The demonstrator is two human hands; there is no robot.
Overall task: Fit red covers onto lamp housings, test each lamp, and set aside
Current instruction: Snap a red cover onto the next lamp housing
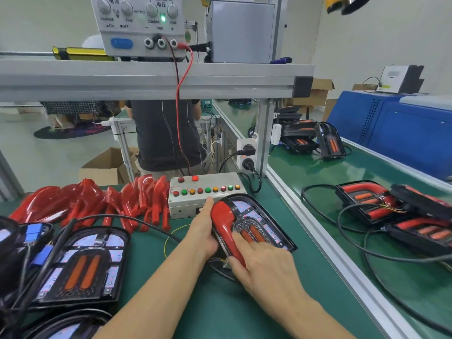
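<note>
- The left hand [204, 231] grips the left side of a lamp housing [259, 223], thumb stretched up along a red cover [226, 226], fingers curled under the housing's edge
- The right hand [263, 261] pinches the near end of the cover between thumb and forefinger; its other fingers lie straight on the housing's two orange strips
- The cover lies along the housing's left side, its broad end at the top; whether it is fully seated cannot be told
- The housing sits tilted on the green mat [220, 302] near the middle of the table, just in front of a grey test box [195, 199] with a row of coloured buttons
- A pile of loose red covers [97, 204] lies along the table's far edge, left of the box
- Uncovered housings [80, 265] with wires and blue plugs fill the near left corner
- Beyond an aluminium rail on the right, on a second green surface, lie finished lamps [381, 204] with black cables
- A power supply [139, 23] with a green light stands on a shelf above, red and black leads hanging down
</note>
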